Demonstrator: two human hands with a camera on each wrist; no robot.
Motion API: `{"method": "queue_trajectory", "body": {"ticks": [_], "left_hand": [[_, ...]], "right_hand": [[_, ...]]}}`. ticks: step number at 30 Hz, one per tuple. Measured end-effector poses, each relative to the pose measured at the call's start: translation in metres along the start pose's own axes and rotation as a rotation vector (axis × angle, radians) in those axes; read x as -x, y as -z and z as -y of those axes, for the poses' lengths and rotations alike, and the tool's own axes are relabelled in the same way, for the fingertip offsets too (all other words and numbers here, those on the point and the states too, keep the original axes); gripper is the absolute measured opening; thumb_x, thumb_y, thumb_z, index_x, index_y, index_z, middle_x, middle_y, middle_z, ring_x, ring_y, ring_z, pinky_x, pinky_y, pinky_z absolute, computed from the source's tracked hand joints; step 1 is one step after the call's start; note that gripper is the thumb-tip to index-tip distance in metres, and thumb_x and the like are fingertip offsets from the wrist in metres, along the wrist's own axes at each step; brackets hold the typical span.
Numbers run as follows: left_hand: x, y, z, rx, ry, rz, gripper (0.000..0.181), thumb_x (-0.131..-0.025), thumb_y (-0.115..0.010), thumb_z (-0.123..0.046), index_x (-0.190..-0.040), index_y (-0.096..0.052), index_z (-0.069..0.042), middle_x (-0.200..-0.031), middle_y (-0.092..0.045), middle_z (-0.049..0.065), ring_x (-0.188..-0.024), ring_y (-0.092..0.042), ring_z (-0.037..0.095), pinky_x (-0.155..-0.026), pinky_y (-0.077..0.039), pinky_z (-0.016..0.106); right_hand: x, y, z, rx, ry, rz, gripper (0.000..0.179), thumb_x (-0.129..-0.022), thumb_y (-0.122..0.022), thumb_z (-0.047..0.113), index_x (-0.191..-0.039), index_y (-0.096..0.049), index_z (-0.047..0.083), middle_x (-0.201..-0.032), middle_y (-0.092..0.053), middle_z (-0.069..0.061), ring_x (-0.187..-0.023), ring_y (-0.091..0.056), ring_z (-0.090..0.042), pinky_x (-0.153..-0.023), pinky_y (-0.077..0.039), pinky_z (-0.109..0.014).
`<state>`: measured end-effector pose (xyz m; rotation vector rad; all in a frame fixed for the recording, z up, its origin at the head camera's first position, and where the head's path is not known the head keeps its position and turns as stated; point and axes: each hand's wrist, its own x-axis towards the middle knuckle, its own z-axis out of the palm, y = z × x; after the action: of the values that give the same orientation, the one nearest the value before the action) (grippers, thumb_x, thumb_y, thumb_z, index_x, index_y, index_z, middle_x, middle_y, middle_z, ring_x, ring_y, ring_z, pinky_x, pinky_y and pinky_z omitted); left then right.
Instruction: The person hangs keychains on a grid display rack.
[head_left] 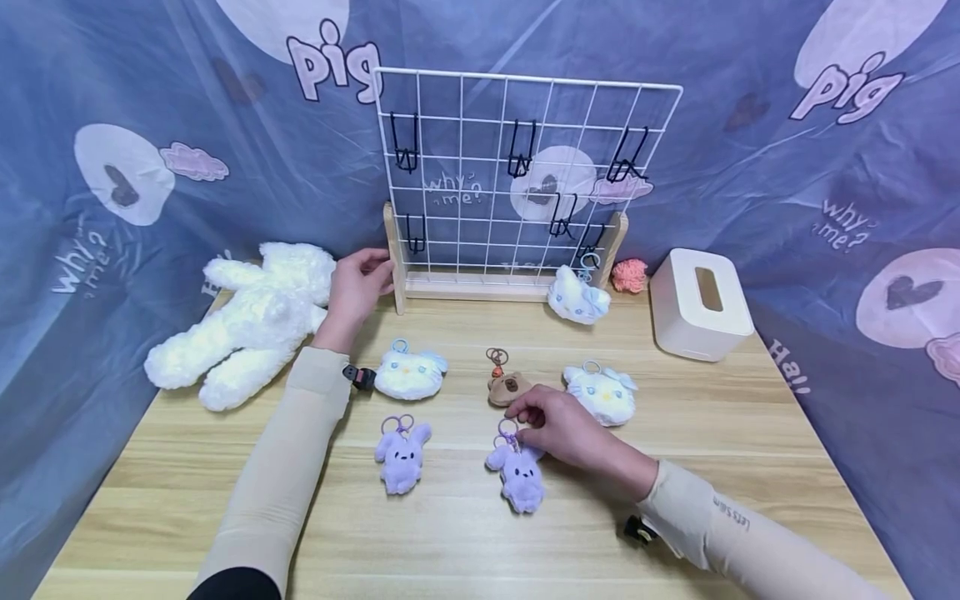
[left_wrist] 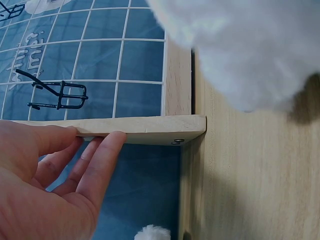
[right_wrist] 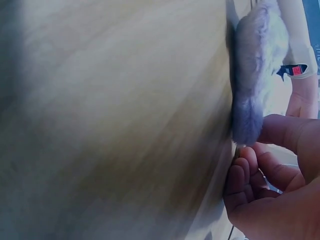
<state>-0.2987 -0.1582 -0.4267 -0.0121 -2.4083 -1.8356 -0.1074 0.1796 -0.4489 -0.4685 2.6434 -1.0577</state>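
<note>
My left hand (head_left: 362,287) touches the wooden side post (left_wrist: 145,125) of a white wire grid rack (head_left: 506,77), its fingertips against the post's outer side. My right hand (head_left: 566,427) reaches down to the tabletop, thumb and index finger curled at the key ring and ear of a purple bunny plush keychain (head_left: 522,482). In the right wrist view, the thumb meets the end of the bunny's ear (right_wrist: 247,122). A brown bear keychain (head_left: 507,388) lies just beyond these fingers. A second purple bunny keychain (head_left: 401,461) lies to the left.
White cat plush keychains lie at left (head_left: 408,375), at right (head_left: 602,394) and by the rack's base (head_left: 576,298). Several black hooks (head_left: 521,154) hang on the grid. A white plush toy (head_left: 270,308) lies at far left; a coral fuzzy item (head_left: 629,275) and white tissue box (head_left: 693,321) stand at right.
</note>
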Motion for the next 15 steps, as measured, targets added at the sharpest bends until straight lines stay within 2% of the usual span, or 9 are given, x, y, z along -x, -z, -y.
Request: {"method": "queue_trajectory", "body": {"ticks": [5, 10, 15], "left_hand": [[-0.001, 0.000, 0.000, -0.002, 0.002, 0.001, 0.031, -0.114, -0.065, -0.011, -0.141, -0.071, 0.004, -0.115, -0.068, 0.016, -0.098, -0.073, 0.018, -0.085, -0.074, 0.022], [-0.001, 0.000, 0.000, -0.009, 0.009, -0.003, 0.031, -0.114, -0.065, -0.011, -0.141, -0.072, 0.003, -0.115, -0.068, 0.016, -0.097, -0.072, 0.017, -0.085, -0.074, 0.023], [-0.001, 0.001, 0.000, -0.010, 0.007, -0.003, 0.031, -0.114, -0.065, -0.011, -0.140, -0.072, 0.004, -0.115, -0.069, 0.017, -0.098, -0.073, 0.018, -0.085, -0.074, 0.022]], "right_hand": [[-0.001, -0.001, 0.005, -0.018, -0.058, -0.015, 0.019, -0.092, -0.086, 0.009, -0.111, -0.081, 0.011, -0.099, -0.071, -0.002, -0.090, -0.062, -0.012, -0.076, -0.056, -0.018], [-0.001, -0.006, 0.009, 0.014, -0.069, -0.039, 0.022, -0.091, -0.093, 0.018, -0.108, -0.081, 0.011, -0.099, -0.071, -0.001, -0.090, -0.061, -0.010, -0.076, -0.055, -0.018], [-0.001, -0.007, 0.011, 0.034, -0.080, -0.034, 0.021, -0.090, -0.093, 0.018, -0.105, -0.080, 0.013, -0.098, -0.071, 0.000, -0.089, -0.061, -0.010, -0.075, -0.054, -0.019]]}}
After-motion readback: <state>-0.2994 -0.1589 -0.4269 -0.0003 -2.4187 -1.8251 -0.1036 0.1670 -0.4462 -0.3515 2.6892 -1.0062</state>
